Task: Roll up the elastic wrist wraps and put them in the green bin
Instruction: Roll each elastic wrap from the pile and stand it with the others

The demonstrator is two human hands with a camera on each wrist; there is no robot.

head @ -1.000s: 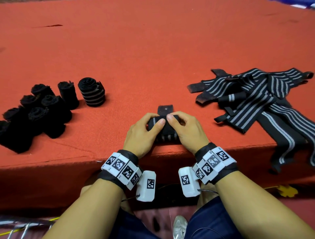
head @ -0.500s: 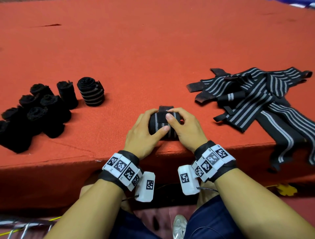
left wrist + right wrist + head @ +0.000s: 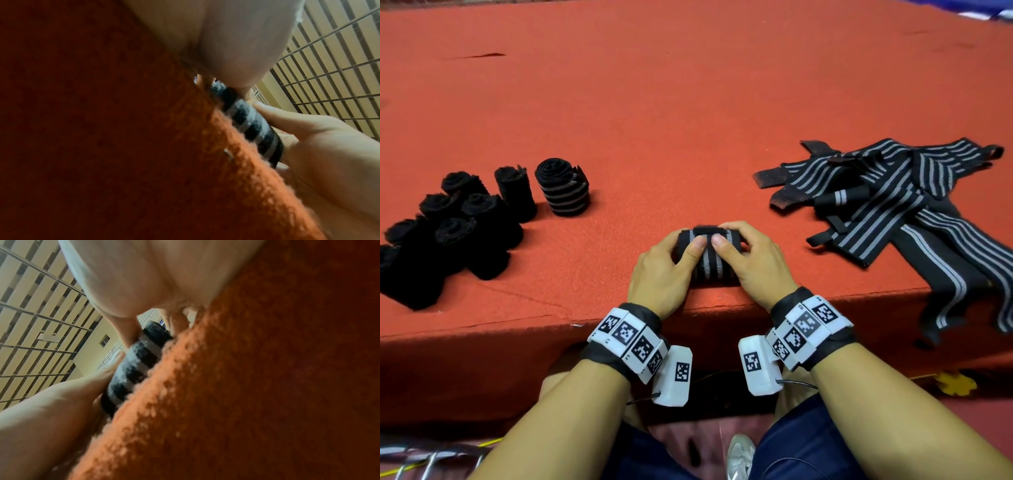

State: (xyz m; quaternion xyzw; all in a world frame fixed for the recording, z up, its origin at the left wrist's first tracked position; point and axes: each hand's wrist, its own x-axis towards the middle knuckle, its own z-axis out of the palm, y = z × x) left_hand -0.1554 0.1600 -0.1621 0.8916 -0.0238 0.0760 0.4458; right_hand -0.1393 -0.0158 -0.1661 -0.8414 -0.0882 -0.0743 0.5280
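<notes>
A black wrist wrap with grey stripes [image 3: 709, 263] lies rolled into a thick cylinder near the front edge of the red table [image 3: 688, 102]. My left hand [image 3: 664, 270] grips its left end and my right hand [image 3: 753, 263] grips its right end, both thumbs pressing on top. The same wrist wrap [image 3: 252, 125] shows between my hands in the left wrist view, and the wrist wrap [image 3: 133, 368] lies on the red felt in the right wrist view. No green bin is in view.
Several rolled wraps [image 3: 448, 226] stand in a cluster at the left, one striped roll [image 3: 563, 186] among them. A pile of unrolled striped wraps [image 3: 893, 205] lies at the right, some hanging over the table's front edge [image 3: 482, 329].
The loose black tail that stuck out beyond the roll has been wound onto it. Both hands shifted slightly forward with the roll.
</notes>
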